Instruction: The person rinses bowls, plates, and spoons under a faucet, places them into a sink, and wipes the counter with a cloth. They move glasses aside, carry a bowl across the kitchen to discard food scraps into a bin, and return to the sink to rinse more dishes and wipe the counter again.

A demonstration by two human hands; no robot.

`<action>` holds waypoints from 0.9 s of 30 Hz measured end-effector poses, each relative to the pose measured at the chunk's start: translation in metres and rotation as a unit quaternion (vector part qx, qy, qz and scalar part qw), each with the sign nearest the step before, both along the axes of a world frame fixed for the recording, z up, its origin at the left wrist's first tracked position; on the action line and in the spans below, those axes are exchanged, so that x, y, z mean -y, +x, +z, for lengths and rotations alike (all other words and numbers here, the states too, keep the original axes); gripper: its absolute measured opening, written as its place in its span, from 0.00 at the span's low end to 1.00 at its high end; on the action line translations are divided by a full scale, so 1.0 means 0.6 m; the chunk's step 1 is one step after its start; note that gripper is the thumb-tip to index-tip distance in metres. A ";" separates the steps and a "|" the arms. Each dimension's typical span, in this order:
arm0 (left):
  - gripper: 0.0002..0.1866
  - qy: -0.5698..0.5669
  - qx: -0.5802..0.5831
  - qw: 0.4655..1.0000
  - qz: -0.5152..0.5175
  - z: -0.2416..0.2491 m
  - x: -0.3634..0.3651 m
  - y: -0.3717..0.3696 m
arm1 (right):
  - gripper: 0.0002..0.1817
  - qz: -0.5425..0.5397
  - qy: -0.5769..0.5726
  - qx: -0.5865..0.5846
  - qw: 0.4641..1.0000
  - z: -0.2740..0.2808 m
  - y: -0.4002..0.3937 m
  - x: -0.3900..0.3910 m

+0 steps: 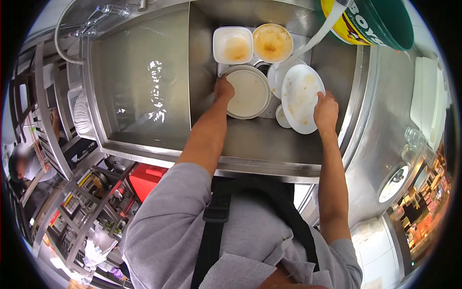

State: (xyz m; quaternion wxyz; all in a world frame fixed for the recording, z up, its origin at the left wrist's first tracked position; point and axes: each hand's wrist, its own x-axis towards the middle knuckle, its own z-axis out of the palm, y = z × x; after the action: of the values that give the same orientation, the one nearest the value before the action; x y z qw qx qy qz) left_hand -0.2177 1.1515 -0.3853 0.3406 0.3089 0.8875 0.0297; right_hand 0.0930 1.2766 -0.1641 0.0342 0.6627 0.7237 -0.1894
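In the head view my right hand (326, 113) grips the right edge of a white oval platter (302, 98) smeared with yellowish food, held tilted over the sink basin. My left hand (224, 88) is closed on the left rim of a round cream plate (246, 94), which lies on another round plate. Partly under the platter are a white plate (275, 79) and a small round dish (282, 117). Behind them stand a square white bowl (233, 44) and a round yellowish bowl (273, 42), both with brown residue.
A divider separates this basin from one on the left filled with cloudy water (149, 91). A pale hose (323, 30) reaches in from the top right, beside a green bucket (380, 21). Glasses (415, 139) stand on the right counter. Another person (36, 166) is at far left.
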 end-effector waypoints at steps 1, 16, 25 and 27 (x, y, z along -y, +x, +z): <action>0.22 -0.011 0.005 1.000 -0.013 -0.001 -0.002 -0.005 | 0.18 0.002 0.003 -0.004 1.000 -0.005 0.001 0.000; 0.19 -0.049 0.006 0.992 -0.118 -0.007 -0.018 -0.016 | 0.17 -0.029 -0.028 0.002 0.999 0.002 -0.001 -0.018; 0.24 0.000 0.071 0.994 -0.084 -0.041 -0.018 -0.039 | 0.19 -0.029 -0.018 -0.014 0.999 -0.022 0.018 -0.012; 0.25 0.002 0.081 0.993 -0.086 -0.048 -0.021 -0.038 | 0.20 -0.033 -0.018 -0.015 0.999 -0.022 0.021 -0.010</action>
State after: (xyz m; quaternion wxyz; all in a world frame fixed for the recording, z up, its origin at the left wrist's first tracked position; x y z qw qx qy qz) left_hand -0.2405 1.1644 -0.4140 0.4123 0.3814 0.8270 0.0268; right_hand 0.1053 1.2829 -0.1770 0.0289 0.6824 0.6987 -0.2129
